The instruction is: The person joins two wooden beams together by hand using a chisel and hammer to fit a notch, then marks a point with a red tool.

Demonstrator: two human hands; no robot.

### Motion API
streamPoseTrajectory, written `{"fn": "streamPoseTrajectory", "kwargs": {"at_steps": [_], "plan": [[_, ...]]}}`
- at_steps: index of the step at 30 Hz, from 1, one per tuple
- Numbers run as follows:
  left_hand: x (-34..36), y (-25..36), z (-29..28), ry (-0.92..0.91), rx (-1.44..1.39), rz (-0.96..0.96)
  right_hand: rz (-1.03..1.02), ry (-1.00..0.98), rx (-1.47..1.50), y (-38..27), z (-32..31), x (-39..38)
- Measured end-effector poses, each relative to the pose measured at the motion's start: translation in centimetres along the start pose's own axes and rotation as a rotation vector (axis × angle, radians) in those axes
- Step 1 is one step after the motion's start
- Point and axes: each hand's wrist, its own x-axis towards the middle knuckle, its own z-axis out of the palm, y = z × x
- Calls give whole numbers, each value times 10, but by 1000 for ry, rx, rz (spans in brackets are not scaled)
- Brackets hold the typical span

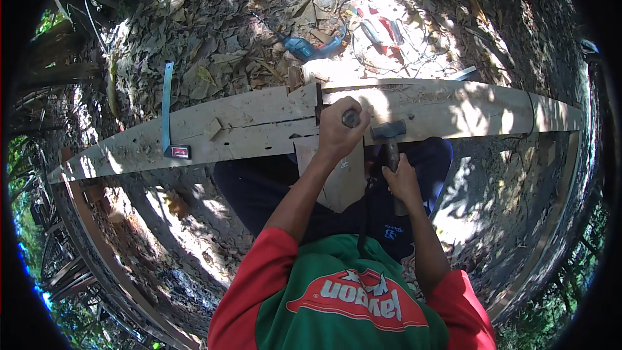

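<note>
A long pale wooden beam [253, 116] lies crosswise in front of me, with a dark crack and a cut notch near its middle. My left hand [340, 131] is closed around an upright chisel [350, 118]. Only the round butt of its handle shows; the blade is hidden below the fist. Just to the right, my right hand [403, 180] grips a hammer [389, 131] by its handle, the grey metal head over the beam's near edge. The head and the chisel butt are apart. A shorter board [337, 185] extends from the beam toward my lap.
A try square [166, 107] rests across the beam's left part. Beyond the beam, a blue power drill [311, 46] and a red-and-grey tool [387, 32] with a cord lie on leaf-strewn ground. Long timbers [116, 262] run along both sides. Wood chips dot the beam.
</note>
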Motion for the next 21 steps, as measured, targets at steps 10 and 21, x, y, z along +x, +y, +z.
{"fn": "streamPoseTrajectory", "kwargs": {"at_steps": [10,21], "plan": [[33,-34,-89,-285,-629,-80,-69,69,-72,2,5,3],[22,1,43,-372,449,97,-2,20,70,-13,-2,-6]]}}
